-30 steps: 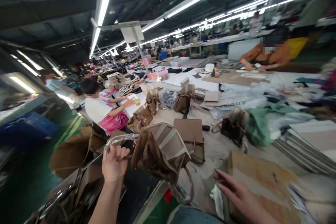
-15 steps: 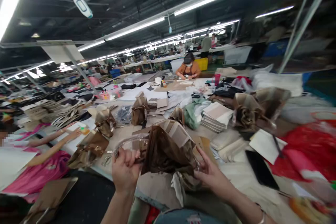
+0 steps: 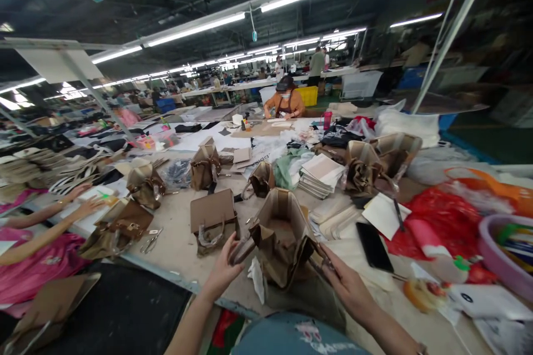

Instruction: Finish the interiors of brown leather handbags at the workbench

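A brown handbag [image 3: 283,236] with a cardboard insert stands open on the worktable [image 3: 179,244] right in front of me. My left hand [image 3: 225,272] grips its left side, fingers closed on the flap. My right hand [image 3: 345,283] holds the bag's right edge, fingers curled around it. A scrap of white tissue [image 3: 256,280] lies by the bag's base between my hands.
Several more brown bags [image 3: 145,186] stand across the table. A black phone [image 3: 372,247], a stack of white card sheets [image 3: 320,175], scissors [image 3: 150,241], red plastic [image 3: 441,222] and a pink basin [image 3: 506,249] lie around. A co-worker's arms [image 3: 45,233] reach in at left; another person [image 3: 285,102] sits far off.
The bag came down from the air onto the table and now stands with its mouth up. My view swung right and down. My right hand moved from the cardboard onto the bag.
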A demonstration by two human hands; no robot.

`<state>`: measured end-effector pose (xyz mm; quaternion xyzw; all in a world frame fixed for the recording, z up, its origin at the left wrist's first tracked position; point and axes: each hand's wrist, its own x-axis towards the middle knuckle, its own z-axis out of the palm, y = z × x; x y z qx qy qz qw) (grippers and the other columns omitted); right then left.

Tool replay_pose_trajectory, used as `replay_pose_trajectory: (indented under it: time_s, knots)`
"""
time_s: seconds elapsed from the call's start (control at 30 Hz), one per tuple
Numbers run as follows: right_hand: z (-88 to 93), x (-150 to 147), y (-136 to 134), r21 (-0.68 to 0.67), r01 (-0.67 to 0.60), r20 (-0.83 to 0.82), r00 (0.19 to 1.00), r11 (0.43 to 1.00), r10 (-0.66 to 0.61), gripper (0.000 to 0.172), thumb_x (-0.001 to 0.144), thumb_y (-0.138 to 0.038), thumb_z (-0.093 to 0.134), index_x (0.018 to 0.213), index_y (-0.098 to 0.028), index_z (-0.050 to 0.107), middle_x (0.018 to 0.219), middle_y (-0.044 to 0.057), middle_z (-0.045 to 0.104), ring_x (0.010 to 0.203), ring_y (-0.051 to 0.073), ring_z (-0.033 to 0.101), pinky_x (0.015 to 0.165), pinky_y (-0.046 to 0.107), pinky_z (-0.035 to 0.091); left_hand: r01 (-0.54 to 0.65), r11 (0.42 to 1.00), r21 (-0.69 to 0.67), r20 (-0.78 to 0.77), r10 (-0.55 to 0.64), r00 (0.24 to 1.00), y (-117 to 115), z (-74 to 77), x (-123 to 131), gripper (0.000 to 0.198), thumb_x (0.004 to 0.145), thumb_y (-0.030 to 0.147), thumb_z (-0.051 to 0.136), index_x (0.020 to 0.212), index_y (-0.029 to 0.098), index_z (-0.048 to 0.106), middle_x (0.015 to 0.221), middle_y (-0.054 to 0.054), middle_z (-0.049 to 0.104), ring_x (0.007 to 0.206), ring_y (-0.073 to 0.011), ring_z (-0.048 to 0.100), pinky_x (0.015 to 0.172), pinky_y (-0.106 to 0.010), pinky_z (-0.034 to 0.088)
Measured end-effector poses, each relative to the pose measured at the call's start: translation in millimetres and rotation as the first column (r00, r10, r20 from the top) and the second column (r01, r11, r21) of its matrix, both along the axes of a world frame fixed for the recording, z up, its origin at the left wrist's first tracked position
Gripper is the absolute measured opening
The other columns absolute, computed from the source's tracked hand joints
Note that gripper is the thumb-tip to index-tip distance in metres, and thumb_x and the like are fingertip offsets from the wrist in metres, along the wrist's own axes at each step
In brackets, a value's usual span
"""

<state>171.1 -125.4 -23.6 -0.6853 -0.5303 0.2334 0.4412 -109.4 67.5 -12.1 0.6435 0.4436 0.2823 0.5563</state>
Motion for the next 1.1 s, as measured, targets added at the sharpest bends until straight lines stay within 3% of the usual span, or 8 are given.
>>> replay_pose_trajectory:
  time_s: [0.13,0.3,0.47,0.57,0.67,0.8,0.9,1.1]
  knots:
    - [-0.6,1,-4,-0.018,-0.061,0.132,0.989,0.998,0.063,0.053,0.089,-0.033,0.041,0.139,-0.019,0.029,0.134,0.011,0.047,0.12,0.022,0.046,0.1,0.041,0.04,0.068,0.934,0.351,-0.249,0.023,0.968,-10,34.2,27,0.089,0.059,0.025,0.073,0.137,0.02,0.032,0.14,-0.011,0.037,0.13,-0.0276,0.033,0.109,-0.044,0.024]
    - [4.6,8,-19,0.003,-0.016,0.367,0.93,1.0,0.014,0.06,0.086,-0.032,0.047,0.14,-0.02,0.024,0.132,0.013,0.047,0.117,0.024,0.049,0.095,0.041,0.045,0.12,0.892,0.435,-0.305,0.021,0.952,4,51.1,61,0.063,0.069,0.024,0.065,0.128,0.017,0.045,0.123,-0.01,0.057,0.115,-0.0225,0.051,0.101,-0.039,0.038]
    - [63.3,-5,-14,0.106,-0.065,0.505,0.863,0.992,0.002,0.056,0.083,-0.031,0.053,0.135,-0.022,0.035,0.129,0.011,0.048,0.118,0.023,0.047,0.096,0.037,0.044,0.172,0.799,0.576,-0.3,0.011,0.954,17,42.0,73,0.042,0.073,0.022,0.061,0.114,0.017,0.056,0.115,-0.009,0.061,0.109,-0.0212,0.055,0.096,-0.037,0.043]
    - [107.6,-32,14,0.023,-0.205,0.444,0.879,0.978,0.174,0.043,0.085,-0.03,0.05,0.126,-0.019,0.043,0.115,0.01,0.058,0.106,0.019,0.055,0.091,0.031,0.046,0.202,0.768,0.608,-0.302,-0.011,0.953,20,39.4,78,0.047,0.076,0.027,0.059,0.121,0.019,0.051,0.118,-0.009,0.059,0.108,-0.0211,0.055,0.094,-0.037,0.044]
    - [128.9,-62,50,-0.125,-0.213,0.404,0.881,0.969,0.246,0.034,0.084,-0.039,0.052,0.111,-0.019,0.052,0.104,0.01,0.062,0.097,0.02,0.058,0.083,0.032,0.047,0.261,0.746,0.613,-0.329,-0.059,0.942,22,41.8,81,0.044,0.079,0.028,0.056,0.122,0.023,0.051,0.115,-0.006,0.06,0.106,-0.0198,0.056,0.093,-0.035,0.045]
    - [117.8,-91,87,-0.334,0.048,0.519,0.843,0.942,0.14,0.045,0.077,-0.05,0.057,0.104,-0.014,0.052,0.089,0.012,0.063,0.084,0.026,0.061,0.072,0.034,0.047,0.314,0.73,0.607,-0.386,-0.074,0.92,21,46.9,84,0.039,0.079,0.032,0.056,0.117,0.025,0.054,0.105,-0.005,0.061,0.096,-0.0188,0.059,0.086,-0.033,0.048]
    - [103.0,-96,101,-0.432,0.134,0.621,0.761,0.892,0.187,0.024,0.08,-0.033,0.055,0.095,-0.014,0.054,0.083,0.011,0.064,0.076,0.025,0.063,0.063,0.031,0.045,0.339,0.723,0.603,-0.41,-0.084,0.908,22,49.4,83,0.038,0.08,0.033,0.055,0.117,0.026,0.054,0.103,-0.004,0.061,0.093,-0.0186,0.059,0.083,-0.031,0.049]
    - [104.8,-74,100,-0.39,0.215,0.739,0.653,0.895,0.166,0.02,0.084,-0.008,0.038,0.084,-0.018,0.055,0.075,0.005,0.064,0.067,0.018,0.063,0.054,0.024,0.035,0.402,0.703,0.586,-0.391,-0.19,0.901,34,51.0,69,0.037,0.08,0.027,0.054,0.117,0.026,0.054,0.104,-0.004,0.06,0.095,-0.0187,0.058,0.084,-0.031,0.048]
